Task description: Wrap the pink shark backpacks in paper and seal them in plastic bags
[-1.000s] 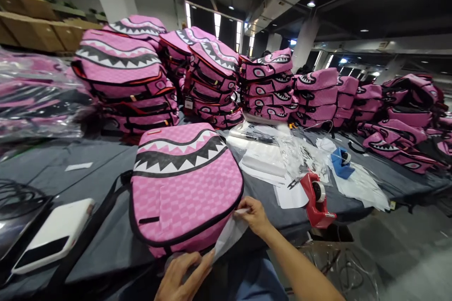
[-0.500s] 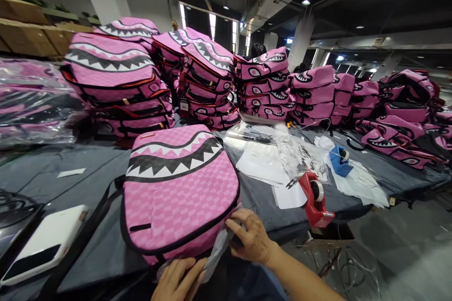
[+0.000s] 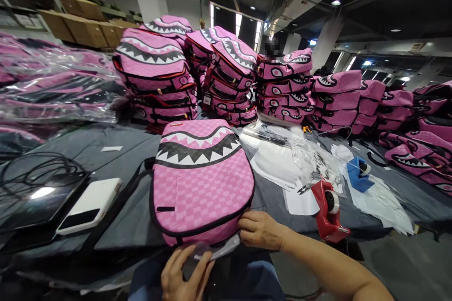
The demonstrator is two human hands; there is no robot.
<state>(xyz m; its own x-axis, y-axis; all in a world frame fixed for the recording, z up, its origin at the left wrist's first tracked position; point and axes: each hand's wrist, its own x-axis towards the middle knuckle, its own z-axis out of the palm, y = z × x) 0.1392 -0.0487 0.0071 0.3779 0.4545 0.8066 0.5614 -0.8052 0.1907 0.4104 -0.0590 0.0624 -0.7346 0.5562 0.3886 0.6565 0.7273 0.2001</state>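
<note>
Two hands, the left hand (image 3: 185, 270) spread and the right hand (image 3: 261, 230) curled, its hold hidden, seem to be tucking clear plastic (image 3: 228, 247) by the pink bag's (image 3: 208, 193) near end on the counter (image 3: 270, 202), which next calls for gentle fingers.

From here I see a matt cloth backpack (image 3: 205, 183), shiny plastic film (image 3: 228, 247) and a glossy red plastic tape dispenser (image 3: 322, 218) along the near edge of the worktop (image 3: 81, 143).
</note>
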